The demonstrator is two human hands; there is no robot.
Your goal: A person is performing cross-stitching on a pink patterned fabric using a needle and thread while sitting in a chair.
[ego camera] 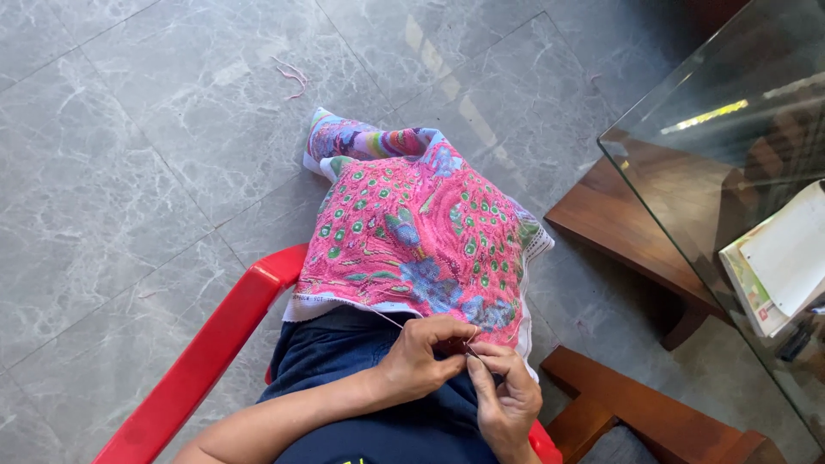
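Pink embroidered cross-stitch canvas with green spots and blue patches (412, 241) draped over lap, spreading away from both hands. Right of canvas – glass tabletop (687, 155) holding white-and-green booklet (773, 266). Left hand (421, 357) and right hand (507, 395) meet at canvas near edge, fingertips pinched together on thin thread (387, 316) – needle too small to tell.

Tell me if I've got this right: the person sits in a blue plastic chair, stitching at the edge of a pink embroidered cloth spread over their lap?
Not quite. The head view shows the plastic chair is red, not blue. The rest holds: both hands, left hand and right hand, work at the edge of the pink embroidered cloth spread over the lap.
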